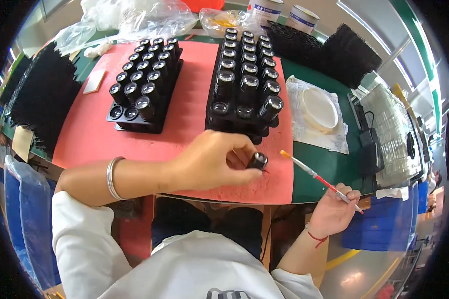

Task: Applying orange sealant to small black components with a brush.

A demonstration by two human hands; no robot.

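My left hand reaches across the near part of the pink mat, thumb and fingers closed on a short black cylinder with a shiny glassy end. To the right, beyond the mat's edge, my right hand grips a thin paintbrush by its handle. The brush's yellowish bristles point up and left toward the cylinder, apart from it. Just beyond my left hand stands a black tray with rows of upright black cylinders, glassy ends up. A second black tray of such cylinders sits further left; two front holes hold no upright cylinder.
A tape-like ring lies on white paper right of the mat. Black bristly or mesh stacks stand at the left; black netting lies at the back right. Behind are plastic bags and tins. Clear trays are stacked far right.
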